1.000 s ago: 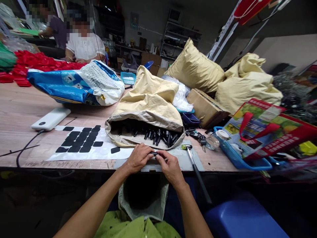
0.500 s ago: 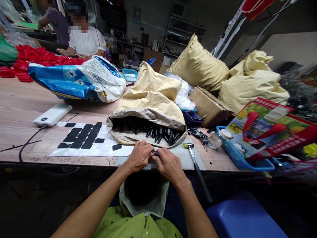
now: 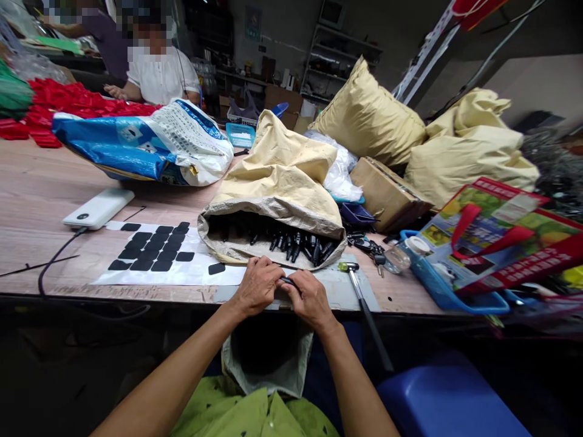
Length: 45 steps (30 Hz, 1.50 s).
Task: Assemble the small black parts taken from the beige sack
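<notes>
I hold a slim black part (image 3: 288, 281) between the fingers of my left hand (image 3: 259, 286) and right hand (image 3: 311, 296), just in front of the beige sack (image 3: 277, 182) on the desk (image 3: 27, 182). Black tapered pieces (image 3: 296, 246) fill its mouth; a hammer (image 3: 365, 305) lies right of it, black patches (image 3: 155, 246) left

The held part (image 3: 288, 280) is black, like the parts (image 3: 297, 244) in the sack (image 3: 277, 164), which is pale yellow with a greyish lining. Black patches (image 3: 164, 255) dot a white sheet (image 3: 195, 274) near a white power bank (image 3: 102, 207) and a blue-and-white bag (image 3: 122, 149) printed with dark lettering. The shirt (image 3: 214, 406) is green with dark specks, the basket (image 3: 450, 295) and stool (image 3: 450, 394) blue, the heap (image 3: 59, 100) bright red.
</notes>
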Motion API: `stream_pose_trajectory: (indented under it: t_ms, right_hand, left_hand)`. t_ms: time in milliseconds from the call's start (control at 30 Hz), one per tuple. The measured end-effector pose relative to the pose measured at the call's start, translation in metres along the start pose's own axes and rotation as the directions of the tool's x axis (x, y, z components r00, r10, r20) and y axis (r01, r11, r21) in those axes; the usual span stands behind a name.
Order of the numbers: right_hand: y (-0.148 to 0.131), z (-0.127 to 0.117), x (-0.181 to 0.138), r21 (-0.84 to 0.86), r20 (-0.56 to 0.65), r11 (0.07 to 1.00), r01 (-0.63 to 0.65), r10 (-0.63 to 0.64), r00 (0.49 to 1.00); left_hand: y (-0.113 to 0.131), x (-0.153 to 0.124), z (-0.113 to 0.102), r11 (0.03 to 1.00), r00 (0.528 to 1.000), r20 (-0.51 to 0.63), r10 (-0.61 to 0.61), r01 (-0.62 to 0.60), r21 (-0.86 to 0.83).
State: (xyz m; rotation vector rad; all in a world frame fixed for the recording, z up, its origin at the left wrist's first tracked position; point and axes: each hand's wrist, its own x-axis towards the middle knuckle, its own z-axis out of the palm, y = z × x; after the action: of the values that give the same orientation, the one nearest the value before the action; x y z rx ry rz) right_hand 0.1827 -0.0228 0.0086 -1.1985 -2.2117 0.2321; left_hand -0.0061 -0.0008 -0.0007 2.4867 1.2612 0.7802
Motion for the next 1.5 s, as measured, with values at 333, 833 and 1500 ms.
stream_pose_trajectory:
  t_ms: [333, 833, 1500]
  right_hand:
    - [0.003, -0.002, -0.004, 0.127, 0.007, 0.989, -0.076, 0.076, 0.997]
    - [0.008, -0.001, -0.001, 0.182, 0.020, 0.982, -0.049, 0.046, 0.999]
    - [0.020, 0.000, -0.007, 0.589, -0.042, 0.750, -0.301, 0.401, 0.915]
  left_hand:
    - [0.001, 0.000, -0.003, 0.999, 1.000, -0.003, 0.011, -0.011, -0.036]
    - [-0.001, -0.002, 0.004, 0.996, 0.994, -0.065, 0.091, -0.091, 0.004]
    - [0.026, -0.106, 0.061, 0.981, 0.801, 0.588, -0.110, 0.183, -0.066]
